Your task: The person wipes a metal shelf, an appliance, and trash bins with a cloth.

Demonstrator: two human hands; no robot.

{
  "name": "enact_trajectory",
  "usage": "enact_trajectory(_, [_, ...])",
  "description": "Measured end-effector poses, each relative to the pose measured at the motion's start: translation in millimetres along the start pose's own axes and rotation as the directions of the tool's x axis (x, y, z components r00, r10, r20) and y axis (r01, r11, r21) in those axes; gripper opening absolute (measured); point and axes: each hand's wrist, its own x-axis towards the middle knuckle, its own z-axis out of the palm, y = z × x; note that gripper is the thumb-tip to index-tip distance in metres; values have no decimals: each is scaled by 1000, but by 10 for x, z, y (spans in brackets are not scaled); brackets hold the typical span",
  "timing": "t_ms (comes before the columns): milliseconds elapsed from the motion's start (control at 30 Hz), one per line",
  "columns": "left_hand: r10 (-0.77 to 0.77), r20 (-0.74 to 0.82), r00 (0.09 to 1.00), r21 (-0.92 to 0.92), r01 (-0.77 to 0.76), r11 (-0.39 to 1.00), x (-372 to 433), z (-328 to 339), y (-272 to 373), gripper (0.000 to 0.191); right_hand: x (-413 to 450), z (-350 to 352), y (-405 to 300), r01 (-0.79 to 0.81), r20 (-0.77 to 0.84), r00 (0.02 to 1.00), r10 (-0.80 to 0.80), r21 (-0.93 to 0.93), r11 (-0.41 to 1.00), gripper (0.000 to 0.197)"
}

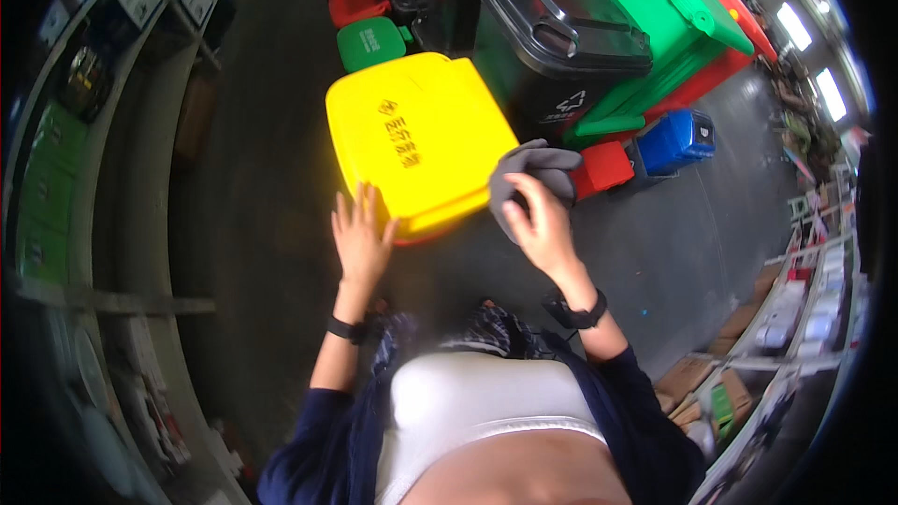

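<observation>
A yellow plastic bin lid (421, 133) bearing dark printed writing and a symbol lies in front of me, with a red edge just showing under its near side. My left hand (361, 231) is at its near left corner, fingers spread, the fingertips on or just over the rim; it holds nothing. In my right hand (539, 224) is a dark grey fabric glove (537, 165), pinched between thumb and fingers beside the lid's right corner. Part of the glove is hidden behind that hand.
A black wheeled bin (561, 28) stands beyond the lid, against large green bins (659, 7). Smaller red (605, 167) and blue bins (677, 142) sit to the right. A green lid (370, 43) lies behind. Shelving (126, 301) lines the left; loaded racks (786, 308) line the right.
</observation>
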Motion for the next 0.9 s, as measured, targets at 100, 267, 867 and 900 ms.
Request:
enact_trajectory(100, [105, 142, 984, -174, -80, 981, 38, 50, -62, 68, 104, 776, 37, -39, 373, 923, 90, -143, 989, 51])
enact_trajectory(267, [124, 94, 988, -218, -101, 971, 42, 182, -126, 71, 213, 1330, 202, 78, 469, 876, 110, -363, 928, 64])
enact_trajectory(867, [350, 203, 914, -180, -317, 931, -55, 354, -508, 72, -26, 1871, -110, 65, 465, 881, 91, -309, 949, 64])
enact_trajectory(900, [345, 215, 914, -187, -308, 933, -88, 330, -564, 72, -10, 1877, -168, 40, 471, 878, 85, -250, 968, 63])
